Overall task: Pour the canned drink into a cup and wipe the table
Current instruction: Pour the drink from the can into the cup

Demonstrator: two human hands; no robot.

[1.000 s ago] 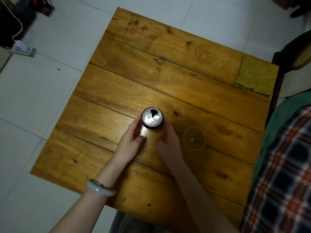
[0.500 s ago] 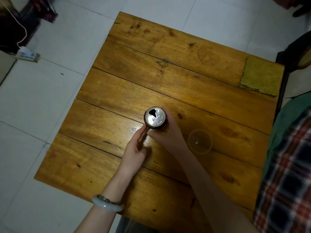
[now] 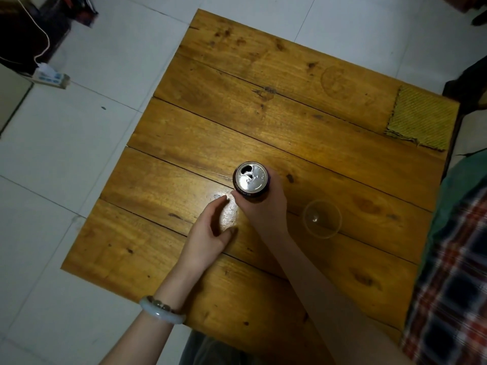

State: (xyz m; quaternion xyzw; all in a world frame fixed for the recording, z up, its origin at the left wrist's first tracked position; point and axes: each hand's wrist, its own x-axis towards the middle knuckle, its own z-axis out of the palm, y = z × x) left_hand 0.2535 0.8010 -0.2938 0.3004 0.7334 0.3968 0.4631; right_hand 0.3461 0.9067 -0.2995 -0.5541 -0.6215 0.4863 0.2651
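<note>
Can (image 3: 251,180): upright, mid-table, right hand (image 3: 263,209) wrapped round it.
Left hand (image 3: 208,233): loosely spread, holding nothing.
Cup (image 3: 322,218): clear, right of can.
Table (image 3: 237,114): wooden planks; woven cloth (image 3: 421,119) at far-right corner.

A white and blue power strip (image 3: 50,78) lies on the pale tiled floor (image 3: 66,180), along a joint between tiles. A white cable (image 3: 43,46) rises from the strip and curves away beyond it. Just behind the strip stands a dark bulk of furniture (image 3: 23,35), too dim to identify. Far to the strip's right, at the frame edge, is another dark piece of furniture (image 3: 469,83). Nearer than that lies green fabric (image 3: 469,185), and below it plaid cloth (image 3: 448,285) in red, white and dark blue. Down and right of the strip a pale bangle (image 3: 162,310) circles a wrist, and further right grey fabric (image 3: 210,349) shows at the bottom edge.
</note>
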